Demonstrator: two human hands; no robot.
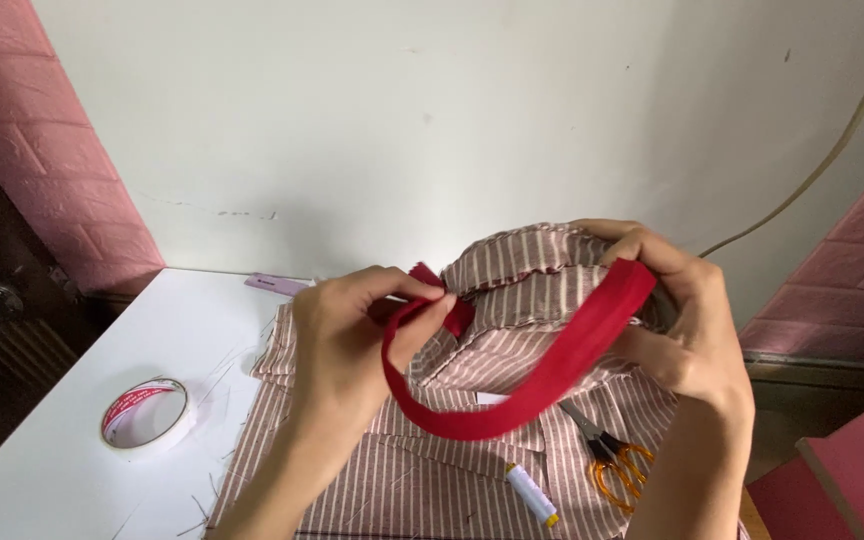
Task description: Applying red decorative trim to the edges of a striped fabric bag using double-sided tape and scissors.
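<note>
A red fabric strip (512,395) hangs in a curve between my two hands. My left hand (347,335) pinches one end of it, where it meets a folded edge of pink-and-white striped cloth (527,270). Over on the other side, my right hand (687,320) grips the strip's other end together with the raised, bunched part of the striped cloth. More of the striped cloth (402,480) lies flat on the white table (62,440) beneath my hands.
A roll of white tape (147,415) lies on the table at left. Orange-handled scissors (612,460) and a white thread spool (532,493) rest on the cloth. A small pink object (277,284) sits by the wall. Loose threads scatter the table.
</note>
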